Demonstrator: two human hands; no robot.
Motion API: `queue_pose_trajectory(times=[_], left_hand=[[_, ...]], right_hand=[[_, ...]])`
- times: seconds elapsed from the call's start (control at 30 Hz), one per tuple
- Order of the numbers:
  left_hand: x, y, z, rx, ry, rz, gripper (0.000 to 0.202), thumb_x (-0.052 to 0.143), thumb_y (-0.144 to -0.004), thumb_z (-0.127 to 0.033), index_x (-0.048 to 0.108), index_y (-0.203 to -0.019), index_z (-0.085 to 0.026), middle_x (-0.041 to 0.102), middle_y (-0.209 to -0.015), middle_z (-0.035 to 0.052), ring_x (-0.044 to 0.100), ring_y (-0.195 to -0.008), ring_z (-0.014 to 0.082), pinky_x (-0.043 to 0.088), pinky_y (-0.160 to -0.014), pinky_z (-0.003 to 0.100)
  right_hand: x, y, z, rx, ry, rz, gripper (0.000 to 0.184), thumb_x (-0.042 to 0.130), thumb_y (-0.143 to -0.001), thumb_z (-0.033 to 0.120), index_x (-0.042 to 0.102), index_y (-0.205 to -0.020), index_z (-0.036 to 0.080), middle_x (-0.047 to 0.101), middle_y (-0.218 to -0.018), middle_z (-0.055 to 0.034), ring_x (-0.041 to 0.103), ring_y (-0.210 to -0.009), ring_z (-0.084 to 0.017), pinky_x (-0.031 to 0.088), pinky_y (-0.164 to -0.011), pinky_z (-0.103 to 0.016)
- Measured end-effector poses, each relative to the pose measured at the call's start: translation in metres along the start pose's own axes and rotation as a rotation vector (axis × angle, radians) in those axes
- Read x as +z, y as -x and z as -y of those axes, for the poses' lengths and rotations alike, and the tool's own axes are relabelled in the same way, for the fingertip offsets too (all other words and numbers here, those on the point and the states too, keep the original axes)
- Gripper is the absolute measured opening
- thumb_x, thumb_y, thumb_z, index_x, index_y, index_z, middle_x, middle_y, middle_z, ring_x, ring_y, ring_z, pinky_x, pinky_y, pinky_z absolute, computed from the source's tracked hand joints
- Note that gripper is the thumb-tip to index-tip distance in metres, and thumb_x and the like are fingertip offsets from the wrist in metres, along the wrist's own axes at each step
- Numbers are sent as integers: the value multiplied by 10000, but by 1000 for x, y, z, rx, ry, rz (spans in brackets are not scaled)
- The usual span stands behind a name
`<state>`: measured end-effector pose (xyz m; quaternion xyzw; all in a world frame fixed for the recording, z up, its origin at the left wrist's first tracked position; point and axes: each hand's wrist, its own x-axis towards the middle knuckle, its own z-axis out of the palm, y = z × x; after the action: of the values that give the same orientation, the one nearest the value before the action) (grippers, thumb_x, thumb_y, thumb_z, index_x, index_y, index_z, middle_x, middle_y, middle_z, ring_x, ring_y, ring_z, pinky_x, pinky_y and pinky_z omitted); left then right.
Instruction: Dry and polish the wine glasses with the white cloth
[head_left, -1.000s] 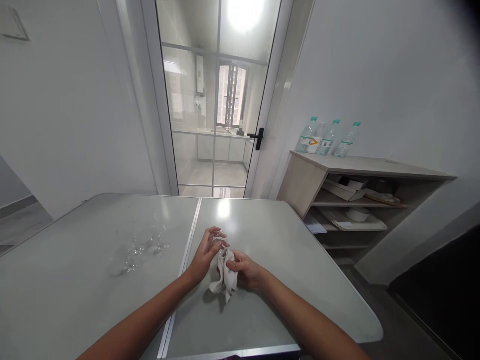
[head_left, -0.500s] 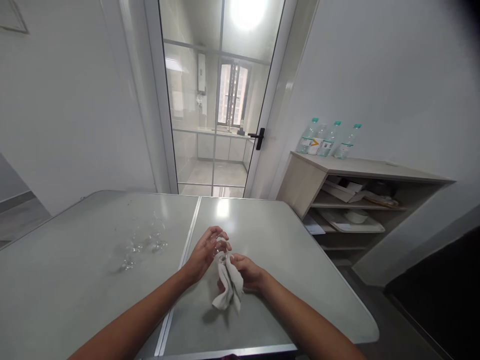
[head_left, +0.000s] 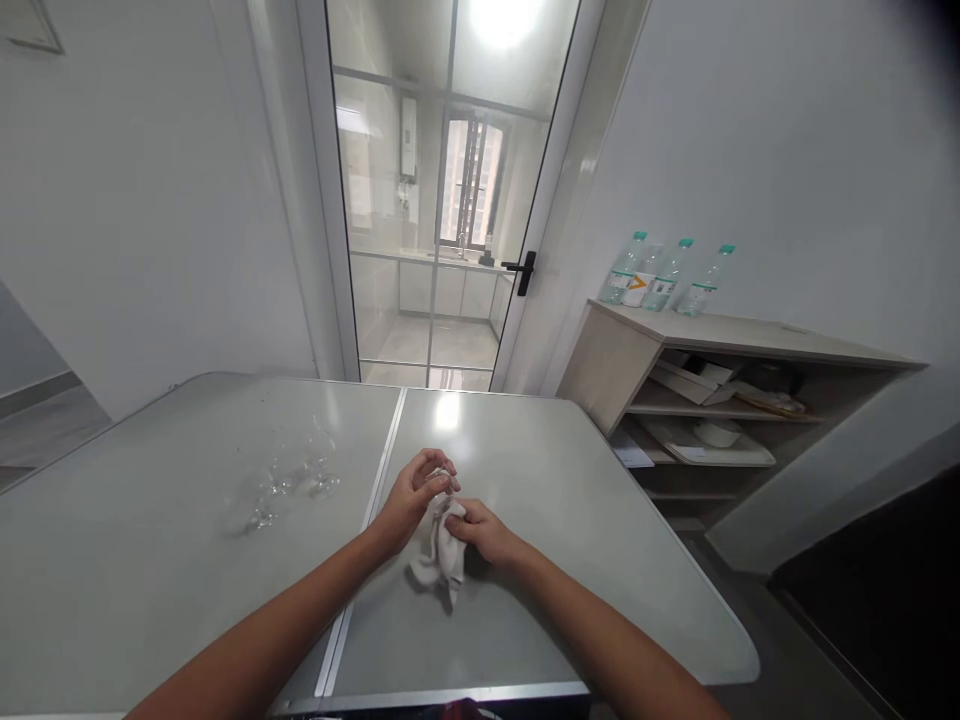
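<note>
My left hand (head_left: 418, 491) curls around a small clear glass (head_left: 439, 482), which its fingers partly hide. In my right hand (head_left: 478, 527) is a white cloth (head_left: 448, 556), pinched under the thumb and pressed against the lower end of the glass. The cloth's loose folds hang down over the grey table (head_left: 540, 480). To the left, several clear glasses (head_left: 322, 482) stand close together on the table; their see-through outlines are hard to tell apart.
A metal seam (head_left: 382, 480) runs across the table. Beyond the far edge is a glass door (head_left: 435, 220) with a black handle (head_left: 523, 272). At right stands a wooden shelf unit (head_left: 622, 370) with several plastic bottles (head_left: 664, 278) on top and a tray (head_left: 739, 450) inside.
My right hand has turned and shifted a little left, its thumb now over the cloth. The cloth's hanging end has swung left. My left hand stays around the glass.
</note>
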<state>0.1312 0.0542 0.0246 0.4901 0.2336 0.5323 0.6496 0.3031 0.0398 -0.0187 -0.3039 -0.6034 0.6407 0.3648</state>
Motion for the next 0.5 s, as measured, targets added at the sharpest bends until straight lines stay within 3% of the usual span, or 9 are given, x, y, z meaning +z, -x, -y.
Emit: queue_pose_trajectory(times=[0.07,0.13,0.33,0.43,0.5], left_hand=[[-2,-1,-3,-63,92,56,297,751,-840,-326,593,-1062,-208,609,-1028,50,661,-866,185,519,-795,316],[-5,-2,-2,-73,125,72,298,747,-843,-333,595,-1067,-208,609,-1039,54,669,-874,192,520,-809,331],[-9,-2,6,123,-102,-7,288,751,-850,-310,582,-1065,-221,630,-1007,35,678,-877,194,519,-861,350],[-7,0,1,97,-67,-1,279,764,-828,-287,597,-1039,-212,623,-999,38,658,-893,191,515,-863,340],[-6,0,-5,49,13,35,264,770,-808,-258,604,-1005,-203,610,-976,33,642,-880,179,503,-852,321]], right_hand=[[0,1,-4,144,-261,59,461,766,-781,596,606,-793,164,568,-681,6,494,-608,-133,413,-649,-274],[0,0,-6,194,-360,48,481,801,-743,598,610,-788,159,571,-676,6,497,-596,-127,415,-643,-270],[-2,-8,-5,-88,44,-39,460,721,-831,603,635,-826,151,579,-732,7,471,-662,-127,391,-682,-255],[0,-9,-5,-173,185,-95,399,662,-898,558,643,-849,162,585,-779,6,474,-720,-138,391,-727,-263],[3,-7,-6,-158,156,-108,410,682,-880,565,640,-821,162,578,-757,9,465,-703,-134,382,-714,-262]])
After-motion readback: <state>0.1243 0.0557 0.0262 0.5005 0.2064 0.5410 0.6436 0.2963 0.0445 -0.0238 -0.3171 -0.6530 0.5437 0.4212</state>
